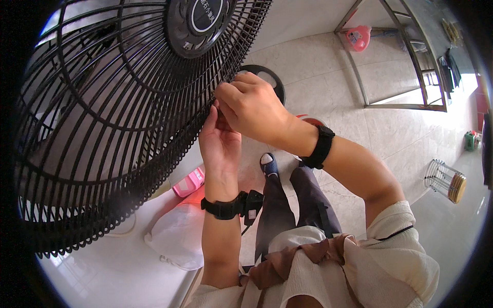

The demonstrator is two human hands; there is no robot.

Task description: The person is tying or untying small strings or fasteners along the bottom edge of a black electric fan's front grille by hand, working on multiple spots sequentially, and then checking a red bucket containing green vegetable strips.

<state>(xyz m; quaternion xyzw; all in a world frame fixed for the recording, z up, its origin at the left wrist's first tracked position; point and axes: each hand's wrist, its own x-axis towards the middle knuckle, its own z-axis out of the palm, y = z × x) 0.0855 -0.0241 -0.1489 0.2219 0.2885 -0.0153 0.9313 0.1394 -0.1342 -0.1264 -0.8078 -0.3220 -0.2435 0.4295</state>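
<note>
A large black fan grille (pixel 123 108) of curved wire bars fills the left side, with a round black centre badge (pixel 202 15). Both of my hands meet at its right rim. My right hand (pixel 251 105) is closed, knuckles up, its fingertips pinched against the edge of the rim. Just below it, my left hand (pixel 222 143) faces palm up, with the thumb raised and the fingers curled under the right hand. Whatever lies between the fingertips is hidden. Black straps circle both wrists; the left one carries a small black box (pixel 251 205).
Below the grille stands a round black base (pixel 269 82) on the tiled floor. A white bag (pixel 179 233) and a pink package (pixel 190 182) lie at lower left. Further right are a metal frame (pixel 364 97), a pink basin-like item (pixel 358 38) and stacked stools (pixel 447 182).
</note>
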